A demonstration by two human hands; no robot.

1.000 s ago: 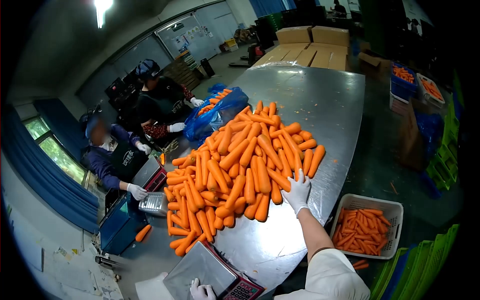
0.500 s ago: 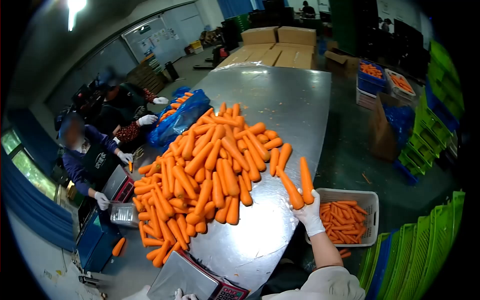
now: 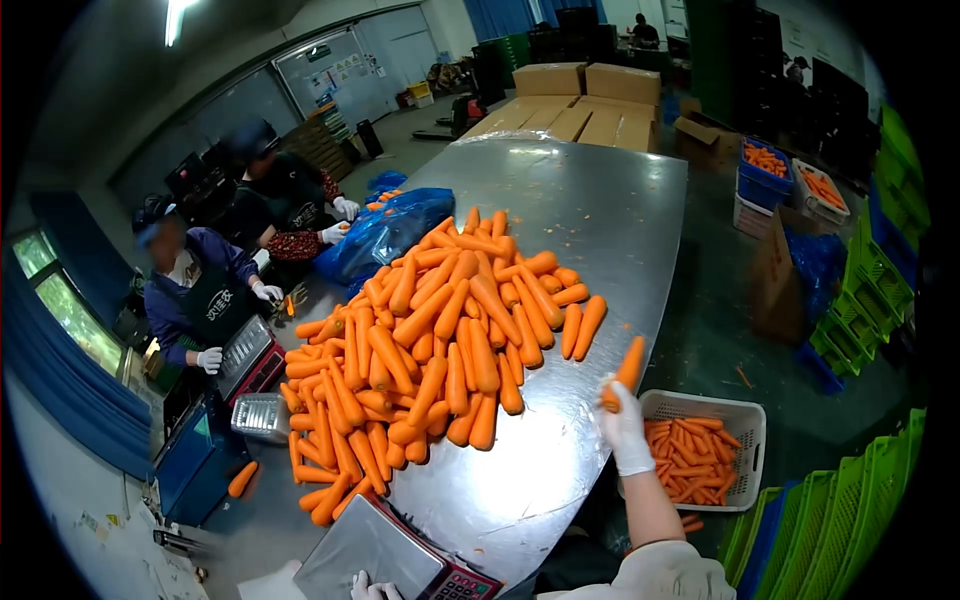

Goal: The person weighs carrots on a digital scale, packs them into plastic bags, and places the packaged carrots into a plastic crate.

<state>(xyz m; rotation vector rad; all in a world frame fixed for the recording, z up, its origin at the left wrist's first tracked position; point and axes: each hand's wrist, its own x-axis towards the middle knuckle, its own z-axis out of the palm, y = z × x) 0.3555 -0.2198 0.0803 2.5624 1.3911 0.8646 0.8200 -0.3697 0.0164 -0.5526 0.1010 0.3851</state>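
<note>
My right hand [image 3: 626, 437], in a white glove, is closed around a carrot [image 3: 628, 366] over the right edge of the metal table [image 3: 620, 215]. The carrot's tip points up and away from me. Left of it lies a large heap of carrots [image 3: 445, 340]. At the bottom of the view, my left hand [image 3: 373, 588], also gloved, touches the near edge of a scale [image 3: 375, 555]. Its fingers are stretched out and no held thing shows; most of that hand is cut off by the frame.
A white crate of carrots [image 3: 755, 450] stands below the table's right edge. Green crates [image 3: 835, 500] are stacked at right. Across the heap, two people [image 3: 205, 285] work beside a blue bag [image 3: 390, 235] and a second scale [image 3: 262, 360]. Cardboard boxes [image 3: 550, 80] stand behind the table.
My right hand has lifted off the tabletop and turned. Two carrots showed at it before; one shows clearly now. My left hand stays at the scale. The whole view has shifted slightly.
</note>
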